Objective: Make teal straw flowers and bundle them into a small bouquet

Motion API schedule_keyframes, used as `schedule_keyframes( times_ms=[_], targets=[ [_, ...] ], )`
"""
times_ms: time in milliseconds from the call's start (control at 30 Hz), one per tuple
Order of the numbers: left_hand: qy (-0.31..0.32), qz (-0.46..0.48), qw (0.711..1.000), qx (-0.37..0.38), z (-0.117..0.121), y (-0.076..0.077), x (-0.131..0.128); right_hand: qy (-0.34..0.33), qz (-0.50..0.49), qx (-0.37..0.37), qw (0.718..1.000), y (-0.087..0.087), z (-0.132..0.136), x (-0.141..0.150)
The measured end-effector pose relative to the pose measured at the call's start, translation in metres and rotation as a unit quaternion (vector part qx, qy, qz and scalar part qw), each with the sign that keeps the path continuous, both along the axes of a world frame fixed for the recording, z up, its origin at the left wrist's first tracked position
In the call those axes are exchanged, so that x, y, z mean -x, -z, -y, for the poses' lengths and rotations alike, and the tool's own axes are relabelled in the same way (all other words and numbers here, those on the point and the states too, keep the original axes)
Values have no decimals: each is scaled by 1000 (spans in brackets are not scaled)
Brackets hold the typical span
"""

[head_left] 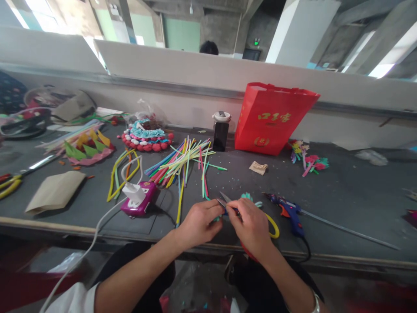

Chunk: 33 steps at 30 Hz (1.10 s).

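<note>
My left hand point(199, 222) and my right hand point(251, 225) meet at the near edge of the grey worktable point(342, 195). My right hand grips yellow-handled scissors point(228, 203), blades pointing up-left. My left hand pinches a small teal strip at the blades. A teal curled piece point(249, 198) lies just beyond my fingers. A blue glue gun point(288, 211) rests to the right.
Several coloured foam strips point(184, 163) fan out ahead. A purple power strip point(140, 199) with white plug sits left. A red bag point(272, 117), black bottle point(220, 130), decorated craft cake point(146, 135), brown paper point(55, 191) and pliers point(9, 184) stand around.
</note>
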State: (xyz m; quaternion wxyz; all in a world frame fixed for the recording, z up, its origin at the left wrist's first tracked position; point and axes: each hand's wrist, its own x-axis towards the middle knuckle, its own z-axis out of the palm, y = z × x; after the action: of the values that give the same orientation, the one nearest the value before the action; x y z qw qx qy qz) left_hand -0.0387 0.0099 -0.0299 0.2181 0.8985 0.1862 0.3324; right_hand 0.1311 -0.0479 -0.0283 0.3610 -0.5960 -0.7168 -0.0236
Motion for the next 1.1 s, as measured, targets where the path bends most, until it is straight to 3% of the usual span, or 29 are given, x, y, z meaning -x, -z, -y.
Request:
schedule_keyframes(
  times_ms=[133, 300, 600, 800, 900, 1033, 1100],
  targets=[
    [9, -6, 1000, 6, -2, 2, 1, -14, -47, 65, 997, -4, -6, -8],
    [-48, -5, 999, -22, -1, 8, -2, -24, -100, 127, 987, -5, -9, -16],
    [-87, -35, 987, -133, -2, 11, 0, -40, -96, 129, 986, -7, -9, -16],
    [-58, -51, 981, -177, -2, 14, 1, -45, -67, 123, 989, -4, -11, -16],
    [-67, -20, 988, -135, -1, 15, -1, -39, -52, 87, 994, -2, -11, -14],
    [-119, 43, 992, -20, -2, 9, -2, -2, -48, -32, 998, -5, -5, -8],
    [-161, 66, 984, 32, -4, 4, -1, -21, -68, -32, 997, -4, 0, -4]
  ],
)
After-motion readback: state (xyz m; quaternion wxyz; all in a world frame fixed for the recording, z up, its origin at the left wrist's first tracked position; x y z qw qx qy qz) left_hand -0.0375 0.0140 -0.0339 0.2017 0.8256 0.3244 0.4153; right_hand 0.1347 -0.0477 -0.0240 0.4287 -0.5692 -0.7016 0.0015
